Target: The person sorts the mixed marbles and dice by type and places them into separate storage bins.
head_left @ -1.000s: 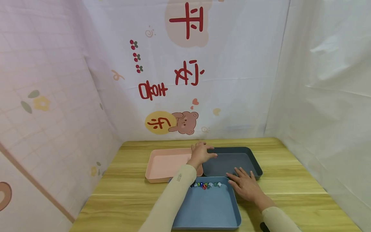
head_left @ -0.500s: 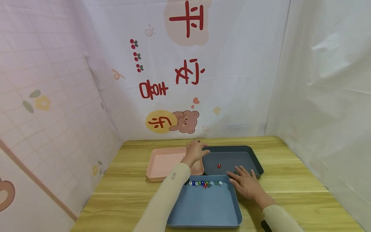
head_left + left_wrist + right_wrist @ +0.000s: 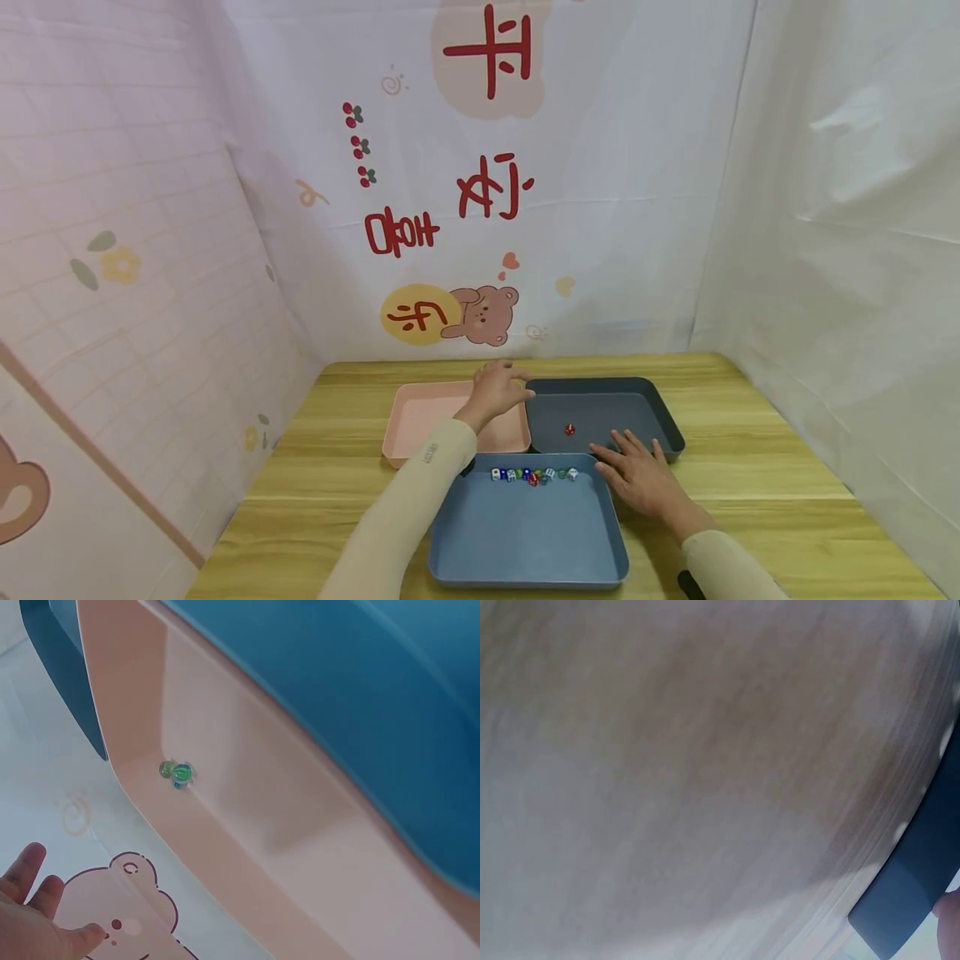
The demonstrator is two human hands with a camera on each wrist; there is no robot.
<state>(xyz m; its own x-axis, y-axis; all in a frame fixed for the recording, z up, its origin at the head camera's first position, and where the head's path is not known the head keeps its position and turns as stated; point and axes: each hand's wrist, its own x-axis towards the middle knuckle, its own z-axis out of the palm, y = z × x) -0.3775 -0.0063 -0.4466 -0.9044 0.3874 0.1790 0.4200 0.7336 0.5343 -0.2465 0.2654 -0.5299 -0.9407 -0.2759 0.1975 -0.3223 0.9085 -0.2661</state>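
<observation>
My left hand (image 3: 493,392) hovers over the right part of the pink tray (image 3: 420,417), fingers spread and holding nothing. In the left wrist view its fingers show at the lower left, and several glassy green marbles (image 3: 177,773) lie in a corner of the pink tray. A red die (image 3: 570,429) sits in the dark grey-blue tray (image 3: 615,417). My right hand (image 3: 641,479) rests with straight fingers at that tray's front edge, beside the blue tray (image 3: 525,533). Along the blue tray's far side runs a row of dice (image 3: 550,473) and marbles.
The three trays stand close together on a wood-grain table (image 3: 300,500). White printed cloth (image 3: 615,208) hangs behind the table and at both sides. In the right wrist view, a dark tray wall (image 3: 907,892) borders the table surface.
The red die left my left hand's fingers and now lies in the dark tray. That hand has drawn back leftward over the pink tray. My right hand has stayed in place.
</observation>
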